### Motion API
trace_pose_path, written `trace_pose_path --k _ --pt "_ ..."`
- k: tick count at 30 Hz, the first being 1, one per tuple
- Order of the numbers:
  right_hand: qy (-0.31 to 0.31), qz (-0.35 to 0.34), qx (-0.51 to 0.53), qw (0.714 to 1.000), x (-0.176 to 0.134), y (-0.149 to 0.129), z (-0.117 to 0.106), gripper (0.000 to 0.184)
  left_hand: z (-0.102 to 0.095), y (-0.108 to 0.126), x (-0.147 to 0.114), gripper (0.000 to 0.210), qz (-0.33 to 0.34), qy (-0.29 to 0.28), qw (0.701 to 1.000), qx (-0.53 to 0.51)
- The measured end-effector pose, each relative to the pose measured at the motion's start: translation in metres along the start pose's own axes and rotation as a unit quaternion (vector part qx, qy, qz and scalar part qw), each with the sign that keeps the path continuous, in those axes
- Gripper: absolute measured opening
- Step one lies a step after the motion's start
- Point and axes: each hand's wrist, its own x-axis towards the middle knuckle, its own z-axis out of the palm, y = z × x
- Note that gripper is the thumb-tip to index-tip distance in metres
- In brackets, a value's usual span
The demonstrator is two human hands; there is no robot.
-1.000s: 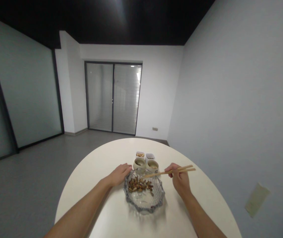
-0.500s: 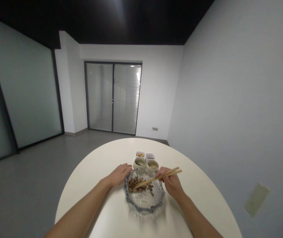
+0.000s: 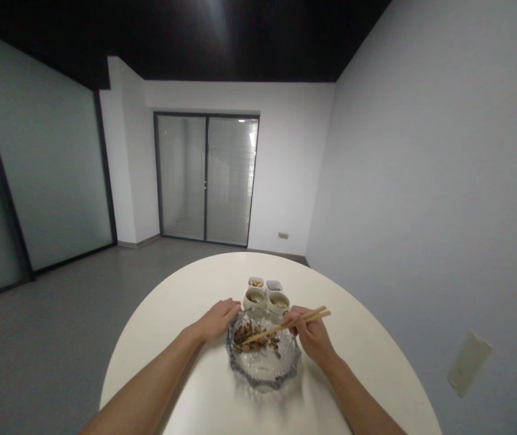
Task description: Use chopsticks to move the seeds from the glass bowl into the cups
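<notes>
A clear glass bowl with a scalloped rim stands on the round table. Brown, striped seed-like pieces lie heaped in its left and middle part. My right hand, at the bowl's right rim, is closed round a pair of light wooden chopsticks. Their tips reach down among the pieces at the left; whether they pinch one is too small to tell. At the upper left rim, my left hand lies with its fingers stretched out against the outside of the bowl.
Just behind the bowl stand two cream cups, a left cup and a right cup. Farther back are a white dish of tan nuts and a second white dish. The white table has a curved edge; a wall rises at the right.
My right hand and the chopsticks have shifted slightly left, with the tips still among the pieces. My left hand and the bowl have stayed in place.
</notes>
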Motion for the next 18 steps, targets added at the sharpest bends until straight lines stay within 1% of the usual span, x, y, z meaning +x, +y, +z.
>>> trace_pose_path --k 6,12,15,18 --pt "0.015 -0.007 -0.017 1.0 0.0 -0.004 -0.003 0.072 0.0 -0.002 0.0 0.058 -0.001 0.0 1.0 -0.002" --pt "0.055 -0.014 -0.035 0.998 0.002 0.001 -0.009 0.07 0.001 -0.003 0.001 0.062 -0.005 -0.003 1.0 0.003" --pt "0.046 -0.007 -0.06 0.997 0.006 0.002 -0.013 0.067 0.0 -0.002 0.0 0.063 0.003 -0.003 1.0 0.001" --pt "0.032 -0.011 -0.108 0.994 0.01 -0.002 -0.017 0.057 0.0 -0.001 0.0 0.064 0.004 0.0 1.0 -0.003"
